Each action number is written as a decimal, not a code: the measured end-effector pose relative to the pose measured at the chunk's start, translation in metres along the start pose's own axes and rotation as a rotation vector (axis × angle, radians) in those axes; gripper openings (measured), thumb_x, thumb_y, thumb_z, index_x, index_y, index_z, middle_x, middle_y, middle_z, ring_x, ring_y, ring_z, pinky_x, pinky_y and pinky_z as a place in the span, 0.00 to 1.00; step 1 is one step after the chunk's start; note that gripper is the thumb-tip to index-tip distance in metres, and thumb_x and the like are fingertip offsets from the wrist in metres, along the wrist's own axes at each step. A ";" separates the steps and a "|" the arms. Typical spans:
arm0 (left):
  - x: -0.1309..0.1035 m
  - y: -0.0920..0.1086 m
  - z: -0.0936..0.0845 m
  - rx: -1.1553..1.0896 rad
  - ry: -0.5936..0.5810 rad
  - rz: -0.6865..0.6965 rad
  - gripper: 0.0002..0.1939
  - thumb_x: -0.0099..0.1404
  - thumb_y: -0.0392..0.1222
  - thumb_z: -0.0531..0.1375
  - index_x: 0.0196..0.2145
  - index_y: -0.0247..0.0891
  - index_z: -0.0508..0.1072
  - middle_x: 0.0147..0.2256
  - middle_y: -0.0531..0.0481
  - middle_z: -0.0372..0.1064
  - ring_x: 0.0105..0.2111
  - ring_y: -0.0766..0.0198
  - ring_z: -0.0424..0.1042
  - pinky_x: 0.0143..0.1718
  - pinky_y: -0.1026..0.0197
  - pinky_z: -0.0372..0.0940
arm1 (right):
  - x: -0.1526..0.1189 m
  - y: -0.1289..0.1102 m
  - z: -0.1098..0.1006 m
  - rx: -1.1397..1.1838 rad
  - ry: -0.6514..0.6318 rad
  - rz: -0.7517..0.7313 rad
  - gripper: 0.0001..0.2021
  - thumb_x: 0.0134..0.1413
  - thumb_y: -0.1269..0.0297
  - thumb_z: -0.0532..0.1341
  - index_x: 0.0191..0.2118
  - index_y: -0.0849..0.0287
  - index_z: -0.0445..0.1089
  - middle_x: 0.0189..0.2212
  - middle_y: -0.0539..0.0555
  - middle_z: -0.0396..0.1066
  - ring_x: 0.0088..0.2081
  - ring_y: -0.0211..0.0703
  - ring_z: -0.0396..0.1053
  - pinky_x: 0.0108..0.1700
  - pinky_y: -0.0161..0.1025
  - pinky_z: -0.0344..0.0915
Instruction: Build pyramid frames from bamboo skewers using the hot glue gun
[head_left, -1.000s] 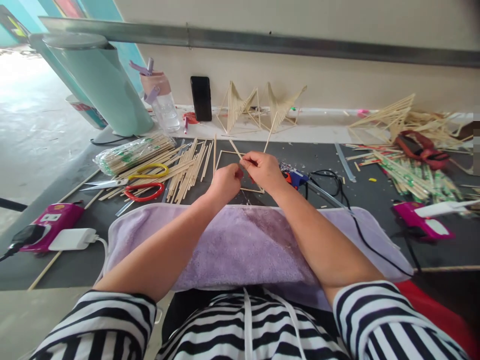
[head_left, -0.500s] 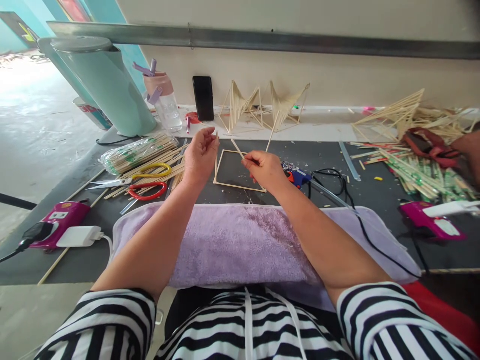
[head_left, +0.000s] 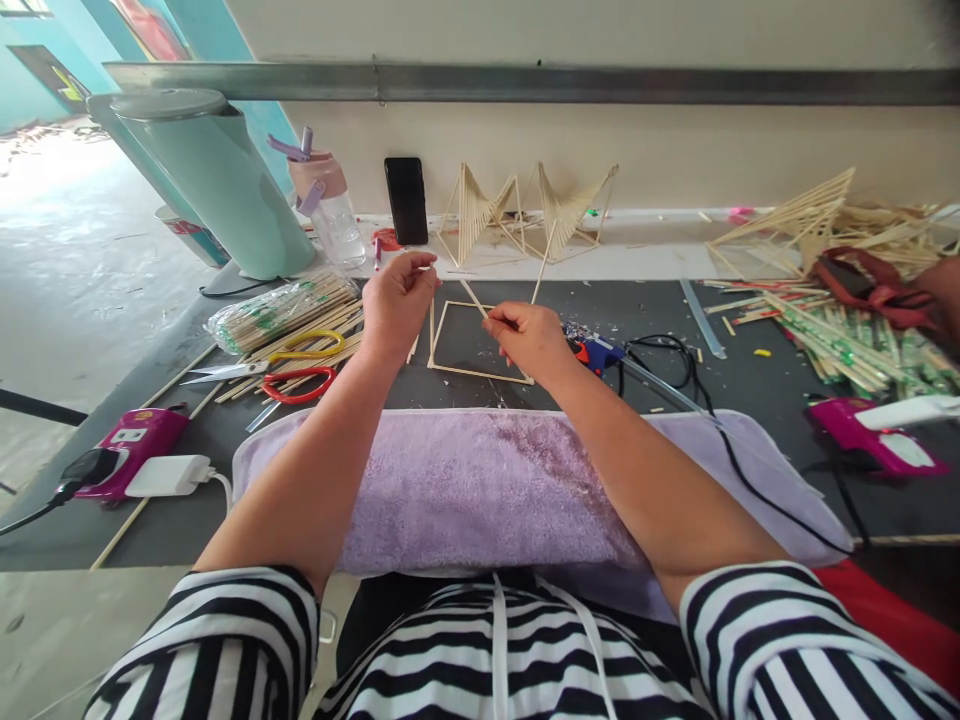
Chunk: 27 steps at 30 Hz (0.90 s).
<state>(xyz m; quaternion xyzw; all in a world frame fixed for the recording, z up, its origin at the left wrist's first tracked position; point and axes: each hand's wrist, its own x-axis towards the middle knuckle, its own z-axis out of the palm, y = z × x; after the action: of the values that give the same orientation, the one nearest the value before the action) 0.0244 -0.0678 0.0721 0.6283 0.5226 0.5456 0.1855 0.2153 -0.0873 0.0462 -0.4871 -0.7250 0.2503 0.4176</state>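
Observation:
A rectangular frame of thin wooden sticks (head_left: 480, 376) lies on the dark table, with one stick rising at its near left corner and another at the right. At the top of the left upright stick (head_left: 432, 330), my left hand (head_left: 399, 305) is closed, thumb and fingertips pinched on it. My right hand (head_left: 529, 335) is above the frame's right side, pinching a short wooden stick (head_left: 472, 296) that points up and to the left. My right fingers partly hide the frame's right side. A blue glue gun (head_left: 600, 354) lies just right of my right hand.
Scissors (head_left: 300, 384), loose sticks and a bagged stick bundle (head_left: 281, 312) lie at left. A purple towel (head_left: 465, 490) covers the near edge. Finished stick models (head_left: 480, 215), a phone (head_left: 406, 200) and a bottle (head_left: 334, 215) stand behind. A black cord (head_left: 720, 440) crosses the right side.
My left hand has shifted slightly left and its fingers have closed in at the top of the upright stick. My right hand keeps its stick in nearly the same place.

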 end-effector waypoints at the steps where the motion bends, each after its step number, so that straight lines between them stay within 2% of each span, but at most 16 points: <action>1: 0.002 0.001 -0.001 0.044 0.011 0.018 0.15 0.61 0.40 0.57 0.45 0.39 0.75 0.30 0.52 0.75 0.29 0.68 0.70 0.36 0.65 0.64 | 0.000 0.000 0.000 -0.003 -0.003 0.003 0.07 0.54 0.64 0.59 0.28 0.58 0.71 0.18 0.46 0.63 0.20 0.34 0.63 0.28 0.35 0.59; 6: 0.007 0.012 -0.009 0.318 0.004 0.123 0.13 0.59 0.38 0.57 0.41 0.41 0.77 0.31 0.52 0.75 0.31 0.66 0.71 0.41 0.62 0.64 | 0.000 -0.001 -0.001 -0.013 -0.009 0.009 0.07 0.55 0.64 0.59 0.30 0.60 0.72 0.17 0.46 0.63 0.20 0.34 0.63 0.28 0.35 0.59; 11: 0.012 0.026 -0.023 0.578 -0.120 0.188 0.11 0.59 0.37 0.56 0.38 0.40 0.77 0.33 0.48 0.75 0.38 0.60 0.72 0.46 0.57 0.63 | -0.001 -0.002 0.000 -0.014 -0.003 0.009 0.08 0.55 0.63 0.59 0.30 0.60 0.72 0.18 0.46 0.63 0.22 0.35 0.64 0.29 0.35 0.59; 14: 0.019 0.036 -0.028 0.674 -0.216 0.238 0.06 0.58 0.35 0.57 0.28 0.41 0.73 0.28 0.48 0.72 0.39 0.57 0.72 0.46 0.55 0.62 | -0.001 -0.002 0.000 0.005 -0.023 0.026 0.09 0.55 0.62 0.59 0.29 0.60 0.72 0.17 0.46 0.62 0.20 0.34 0.63 0.27 0.35 0.57; 18: 0.026 0.053 -0.028 0.828 -0.342 0.323 0.14 0.53 0.28 0.57 0.17 0.39 0.58 0.19 0.50 0.60 0.36 0.55 0.71 0.44 0.50 0.63 | 0.000 -0.003 -0.001 -0.044 -0.019 0.009 0.09 0.55 0.63 0.58 0.29 0.60 0.72 0.18 0.47 0.62 0.23 0.35 0.62 0.29 0.35 0.58; 20: 0.028 0.059 -0.026 0.880 -0.401 0.332 0.19 0.50 0.22 0.56 0.16 0.39 0.51 0.17 0.52 0.51 0.35 0.53 0.71 0.43 0.47 0.64 | -0.001 -0.005 -0.001 -0.069 -0.018 -0.011 0.09 0.55 0.64 0.58 0.29 0.60 0.72 0.18 0.47 0.62 0.25 0.35 0.62 0.30 0.35 0.58; 22: 0.029 0.062 -0.024 0.872 -0.438 0.313 0.21 0.49 0.20 0.55 0.15 0.40 0.49 0.16 0.54 0.46 0.35 0.52 0.71 0.45 0.44 0.64 | -0.001 -0.006 -0.001 -0.081 -0.022 -0.016 0.10 0.56 0.64 0.58 0.28 0.61 0.73 0.18 0.48 0.63 0.25 0.36 0.63 0.31 0.35 0.58; 25: 0.032 0.059 -0.025 0.689 -0.420 0.260 0.16 0.52 0.23 0.59 0.17 0.40 0.60 0.17 0.54 0.53 0.38 0.55 0.71 0.52 0.45 0.61 | -0.001 -0.007 -0.001 -0.084 -0.012 -0.020 0.09 0.56 0.64 0.58 0.28 0.61 0.73 0.20 0.49 0.65 0.27 0.37 0.64 0.32 0.36 0.58; 27: 0.033 0.053 -0.027 0.556 -0.370 0.238 0.07 0.53 0.27 0.63 0.26 0.37 0.72 0.19 0.54 0.59 0.37 0.57 0.72 0.53 0.47 0.62 | -0.001 -0.007 -0.001 -0.074 -0.006 -0.019 0.09 0.56 0.64 0.59 0.28 0.61 0.72 0.21 0.50 0.67 0.28 0.37 0.65 0.32 0.36 0.58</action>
<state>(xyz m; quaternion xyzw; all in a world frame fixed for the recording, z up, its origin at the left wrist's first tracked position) 0.0203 -0.0690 0.1397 0.7994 0.5320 0.2771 0.0341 0.2128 -0.0916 0.0519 -0.4946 -0.7395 0.2209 0.3995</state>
